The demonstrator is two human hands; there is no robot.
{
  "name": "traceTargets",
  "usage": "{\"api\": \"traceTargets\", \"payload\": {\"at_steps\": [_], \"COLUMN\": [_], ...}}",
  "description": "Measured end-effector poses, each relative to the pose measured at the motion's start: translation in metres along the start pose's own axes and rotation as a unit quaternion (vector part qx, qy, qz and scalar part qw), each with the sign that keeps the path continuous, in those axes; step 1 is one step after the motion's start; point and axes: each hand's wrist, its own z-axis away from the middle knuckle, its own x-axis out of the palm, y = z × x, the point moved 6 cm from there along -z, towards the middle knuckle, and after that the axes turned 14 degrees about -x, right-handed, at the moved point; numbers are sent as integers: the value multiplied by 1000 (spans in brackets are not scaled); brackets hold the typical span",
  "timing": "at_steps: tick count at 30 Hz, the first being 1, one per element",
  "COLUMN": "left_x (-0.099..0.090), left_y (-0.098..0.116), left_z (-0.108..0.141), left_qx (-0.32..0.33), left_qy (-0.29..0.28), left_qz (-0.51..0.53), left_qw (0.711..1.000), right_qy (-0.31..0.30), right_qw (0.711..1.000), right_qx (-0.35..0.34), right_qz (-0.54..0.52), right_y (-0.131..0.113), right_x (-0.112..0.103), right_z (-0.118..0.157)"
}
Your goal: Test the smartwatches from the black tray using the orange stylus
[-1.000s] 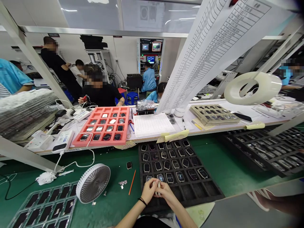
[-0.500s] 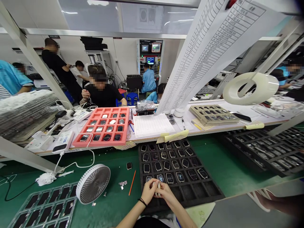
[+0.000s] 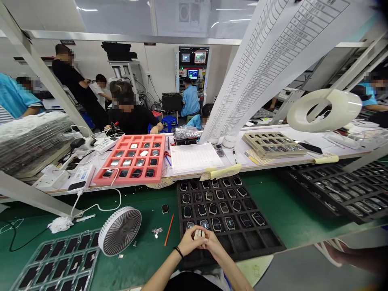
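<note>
Over the front of a black foam tray [image 3: 265, 238] my left hand [image 3: 190, 241] and my right hand [image 3: 211, 241] meet, fingers curled together. Between them they hold a small pale object [image 3: 199, 234] with light and dark bands; its exact kind is too small to tell. Rows of watch-like cases with dark faces [image 3: 201, 209] fill the tray's rear compartments, and several compartments at the front right hold nothing. A black band circles my left wrist.
Left of the tray are an orange stick [image 3: 169, 230], small silvery scraps [image 3: 157, 232], one watch case [image 3: 165, 209], a round fan [image 3: 120, 231] and a clear tray [image 3: 45, 264]. A shelf beyond holds a pink tray [image 3: 98, 178] and papers [image 3: 195, 157]. Black trays [image 3: 339, 190] stand right.
My hands have turned slightly around the held object, showing more of its pale, banded surface. Across the shelf, a person's raised hand has come down.
</note>
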Motion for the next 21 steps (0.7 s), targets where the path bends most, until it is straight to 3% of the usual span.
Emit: {"api": "traceTargets", "payload": {"at_steps": [7,15,21], "left_x": [1,-11,-15], "left_y": [16,76,108], "left_z": [8,38,52], "left_qx": [16,115,124], "left_qy": [-14,-51,-45], "left_qz": [-34,-142,-180], "left_qw": [999,982,975], "right_qy": [2,-37,-70], "right_qw": [999,994,986], "right_qx": [2,13,34], "right_qz": [-34,-104,-148], "right_y": [-10,-37,-62], "right_x": [0,11,32], "right_z": [3,12,23]}}
